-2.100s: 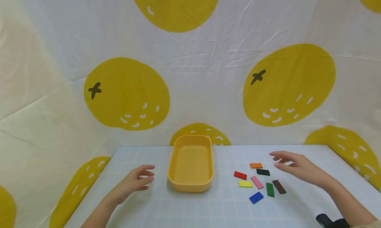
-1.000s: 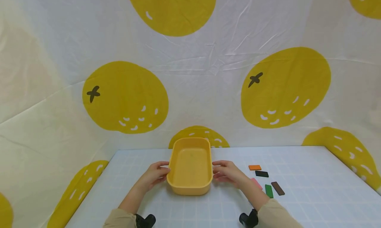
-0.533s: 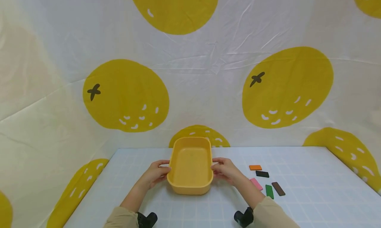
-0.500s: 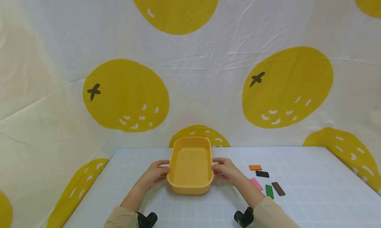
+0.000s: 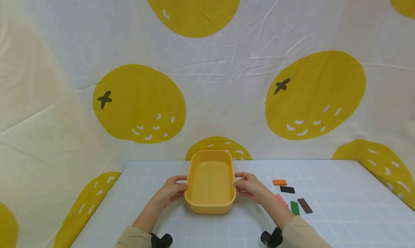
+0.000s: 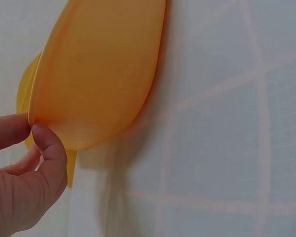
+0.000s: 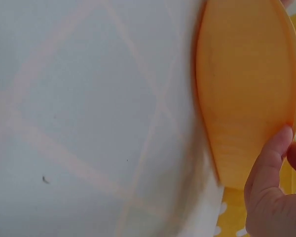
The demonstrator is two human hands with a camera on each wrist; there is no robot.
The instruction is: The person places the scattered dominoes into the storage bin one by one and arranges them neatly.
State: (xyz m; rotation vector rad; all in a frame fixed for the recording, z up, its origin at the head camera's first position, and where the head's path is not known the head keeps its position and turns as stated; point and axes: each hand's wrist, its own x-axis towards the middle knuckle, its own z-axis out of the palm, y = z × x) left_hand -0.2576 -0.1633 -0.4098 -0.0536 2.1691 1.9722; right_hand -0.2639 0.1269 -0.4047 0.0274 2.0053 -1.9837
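A yellow plastic tub (image 5: 210, 209), rectangular with rounded corners, is held from both sides on the table; its inside shows nothing lying in it. My left hand (image 5: 168, 192) pinches the left rim between thumb and fingers, and in the left wrist view the fingertips meet at the tub's edge (image 6: 108, 64). On the opposite side, my right hand (image 5: 251, 188) pinches the right rim; the right wrist view shows the outer wall (image 7: 246, 94) beside the fingers. Whether the tub's base touches the table cannot be told.
Right of the tub lie small flat blocks: orange (image 5: 280, 182), black (image 5: 287, 189), pink (image 5: 281, 200), green (image 5: 295, 208) and brown (image 5: 305, 205). My right forearm partly covers this group. A white cloth (image 5: 223, 93) with yellow fruit shapes hangs behind the pale gridded table (image 5: 350, 204).
Both hands came inward from either side to the tub and took its rims. Since half a second ago the tub has shifted slightly toward me. The right arm now hides the red, yellow and blue blocks.
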